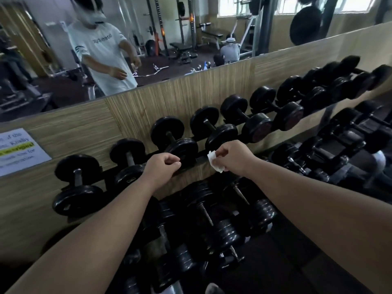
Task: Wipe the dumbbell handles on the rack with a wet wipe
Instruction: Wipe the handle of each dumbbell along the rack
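Over the rack point(202, 159) top row: wet wipe point(214, 163) pinched in right grip point(232, 154), beside a dumbbell point(186, 149); left grip point(163, 166) curled, seemingly empty.

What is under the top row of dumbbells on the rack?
A lower row of black dumbbells. The left arm and right arm cover parts of it; anything below that row is too dark to tell.

Dim and soft, windows point(297, 6) glaring top right, edges bent and blurred.
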The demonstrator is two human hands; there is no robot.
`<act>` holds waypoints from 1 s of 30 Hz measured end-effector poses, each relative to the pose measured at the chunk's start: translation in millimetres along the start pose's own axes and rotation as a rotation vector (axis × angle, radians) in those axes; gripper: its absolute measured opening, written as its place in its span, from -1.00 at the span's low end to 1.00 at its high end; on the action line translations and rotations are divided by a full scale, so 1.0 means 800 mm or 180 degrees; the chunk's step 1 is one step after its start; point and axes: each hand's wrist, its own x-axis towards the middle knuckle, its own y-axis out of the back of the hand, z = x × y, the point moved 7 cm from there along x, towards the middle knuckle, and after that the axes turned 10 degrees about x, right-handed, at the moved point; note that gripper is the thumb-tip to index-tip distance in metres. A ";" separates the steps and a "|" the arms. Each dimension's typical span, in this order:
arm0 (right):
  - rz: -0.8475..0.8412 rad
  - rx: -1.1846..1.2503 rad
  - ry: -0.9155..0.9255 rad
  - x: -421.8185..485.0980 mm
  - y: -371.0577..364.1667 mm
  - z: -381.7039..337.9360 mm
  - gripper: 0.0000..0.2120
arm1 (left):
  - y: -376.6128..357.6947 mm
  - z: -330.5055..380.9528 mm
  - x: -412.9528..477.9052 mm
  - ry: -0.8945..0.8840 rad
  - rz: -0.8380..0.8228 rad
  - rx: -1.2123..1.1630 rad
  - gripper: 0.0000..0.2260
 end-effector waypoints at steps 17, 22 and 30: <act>-0.0658 0.0082 0.0327 0.247 -0.022 -0.004 -0.89 | -0.027 -0.046 0.167 0.0853 0.0295 0.0544 -0.45; -0.0964 0.0046 0.0389 0.281 -0.038 0.006 -0.89 | -0.053 -0.054 0.182 0.1074 0.0157 0.0592 -0.47; -0.1549 0.0225 0.0420 0.347 -0.045 0.022 -0.89 | -0.086 -0.047 0.207 0.1515 0.0244 0.0782 -0.52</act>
